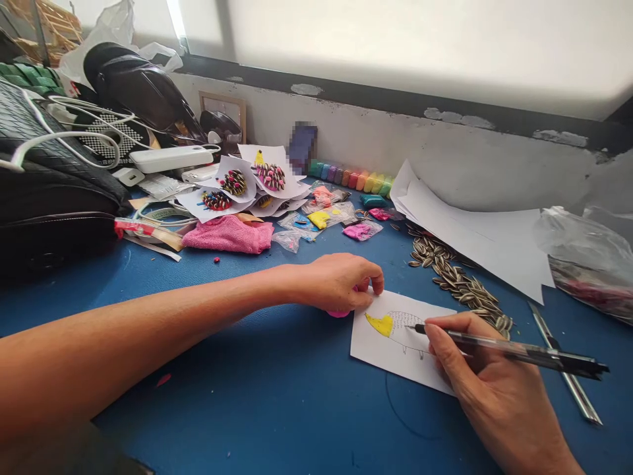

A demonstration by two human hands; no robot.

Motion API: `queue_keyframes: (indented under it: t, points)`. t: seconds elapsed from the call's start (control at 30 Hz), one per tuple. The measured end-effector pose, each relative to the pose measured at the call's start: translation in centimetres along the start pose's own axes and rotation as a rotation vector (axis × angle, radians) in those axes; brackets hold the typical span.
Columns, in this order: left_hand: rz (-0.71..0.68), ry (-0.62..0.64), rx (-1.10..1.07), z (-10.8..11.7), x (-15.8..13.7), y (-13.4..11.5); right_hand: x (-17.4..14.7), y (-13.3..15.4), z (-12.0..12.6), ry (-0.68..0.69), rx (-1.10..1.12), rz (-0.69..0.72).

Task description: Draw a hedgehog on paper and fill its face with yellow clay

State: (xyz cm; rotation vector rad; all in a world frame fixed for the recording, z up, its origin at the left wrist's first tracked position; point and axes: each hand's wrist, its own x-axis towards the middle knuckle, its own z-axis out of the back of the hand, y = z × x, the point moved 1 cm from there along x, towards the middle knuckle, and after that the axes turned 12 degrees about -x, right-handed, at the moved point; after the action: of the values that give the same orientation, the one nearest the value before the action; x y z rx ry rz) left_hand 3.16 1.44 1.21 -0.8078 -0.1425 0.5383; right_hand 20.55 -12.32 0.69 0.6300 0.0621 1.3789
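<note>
A white card (368,346) lies on the blue tabletop with a hedgehog drawing (408,323) on it. Yellow clay (380,324) covers the animal's head, and short pen strokes fill part of its back. My right hand (494,376) is closed around a black, clear-barrelled pen (514,351), its tip at the drawn body. At the card's upper left corner rests my left hand (341,280), fingers curled. Something pink (339,315) shows beneath and between those fingers; whether they grip it is hidden.
Sunflower seeds (459,280) lie beyond the card, near a utility knife (566,369) and white paper sheets (475,224). Farther back are bagged clay (321,218), a pink cloth (227,235), a row of coloured clay packs (351,178) and seed-covered hedgehog pictures (270,175). A black bag (54,218) stands left.
</note>
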Motion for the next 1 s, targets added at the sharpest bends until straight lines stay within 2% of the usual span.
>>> queue_keyframes:
  t: [0.33,0.63,0.8,1.0]
  points:
    - [0.028,-0.015,-0.031,-0.08,0.34,0.17,-0.25,-0.22,-0.05,0.009,0.046,-0.005]
    - [0.071,0.034,-0.038,0.39,0.70,-0.51,-0.38,-0.34,-0.15,0.023,0.080,-0.021]
    - [0.081,0.032,-0.048,0.39,0.59,-0.54,-0.42,-0.11,0.29,-0.032,0.074,-0.097]
    - [0.098,-0.004,-0.040,0.03,0.43,-0.61,0.16,0.08,0.48,-0.058,0.008,-0.061]
